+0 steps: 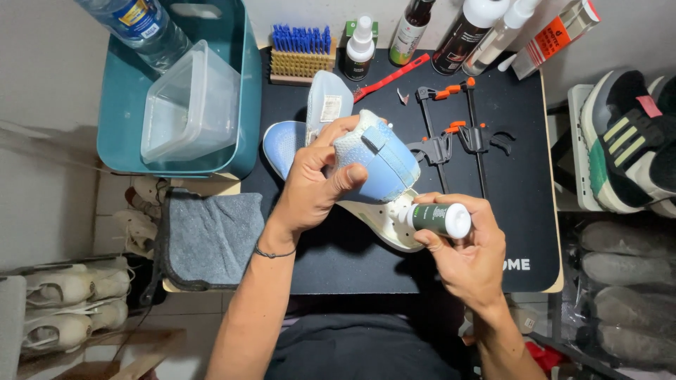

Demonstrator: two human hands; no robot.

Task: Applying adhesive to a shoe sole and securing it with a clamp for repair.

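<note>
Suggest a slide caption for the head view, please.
Left hand grips a light-blue shoe; right hand holds a small dark bottle at its sole.

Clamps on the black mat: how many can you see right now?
2. Both bar clamps lie side by side right of the light blue shoe: one nearer it, the other just right. Their handles overlap, so I can't rule out a third beneath.

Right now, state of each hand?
Left hand: closed, grip on the light blue shoe, heel end, sole peeled away below.
Right hand: closed, grip on a small dark green bottle, nozzle at the cream sole.
</note>
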